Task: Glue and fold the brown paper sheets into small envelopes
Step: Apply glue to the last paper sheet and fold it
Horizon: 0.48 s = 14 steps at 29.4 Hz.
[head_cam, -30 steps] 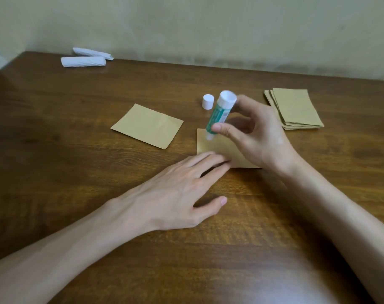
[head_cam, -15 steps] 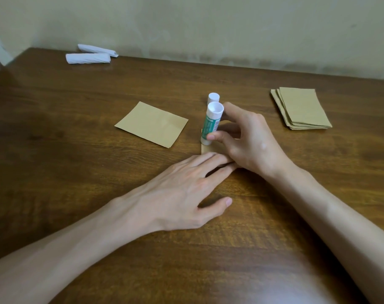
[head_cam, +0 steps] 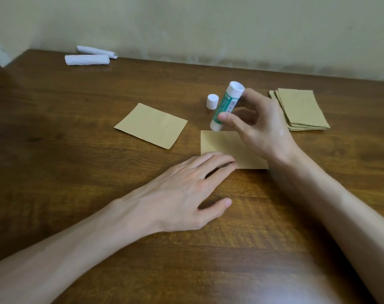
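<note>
Wood, dark brown and streaked with grain, is forming the table (head_cam: 55, 132) under a pale, blotchy wall (head_cam: 208, 29). At the centre, the left hand (head_cam: 182, 194) is lying flat with straight, spread fingers, its fingertips pressing the near left corner of the sheet (head_cam: 219, 143), a matte tan rectangle. The right hand (head_cam: 263, 130) is curling thumb and fingers round the glue stick (head_cam: 225, 106).

A fanned stack (head_cam: 305, 110) of like tan sheets is sitting far right. 1 loose sheet (head_cam: 151, 125) is lying flat left of centre. 2 white crinkled rolls (head_cam: 88, 59) are resting at the far left edge.

The glue stick, a green-labelled white cylinder, is tilting with its top leaning right and its tip at the sheet's far left corner; whether it is touching cannot be told. Its small white cap (head_cam: 212, 101) is standing upright just behind.

Half a second earlier the stick was standing almost upright, nearer the left fingertips, and the right hand was hiding most of the sheet; now more of the paper is showing.
</note>
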Tool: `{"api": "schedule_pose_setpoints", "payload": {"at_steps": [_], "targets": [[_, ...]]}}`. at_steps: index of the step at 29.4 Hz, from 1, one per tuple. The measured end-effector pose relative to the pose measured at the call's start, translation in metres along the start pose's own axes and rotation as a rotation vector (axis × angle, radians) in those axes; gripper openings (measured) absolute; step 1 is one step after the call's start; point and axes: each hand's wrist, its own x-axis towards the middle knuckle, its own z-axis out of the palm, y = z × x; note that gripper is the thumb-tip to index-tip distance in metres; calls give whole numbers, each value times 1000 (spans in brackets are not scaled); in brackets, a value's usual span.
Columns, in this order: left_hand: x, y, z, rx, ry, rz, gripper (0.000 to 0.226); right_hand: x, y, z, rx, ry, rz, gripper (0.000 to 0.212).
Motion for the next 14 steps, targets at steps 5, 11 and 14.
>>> {"api": "schedule_pose_setpoints", "payload": {"at_steps": [5,11,14], "targets": [[0,0,0,6,-2,-9,70,-22,-1,-2,-107,-171,-30,23],[1,1,-1,0,-14,-16,70,-26,0,0,-225,-169,-60,18],[1,1,0,18,3,-11,69,-24,-2,1,-218,-111,-64,22]]}}
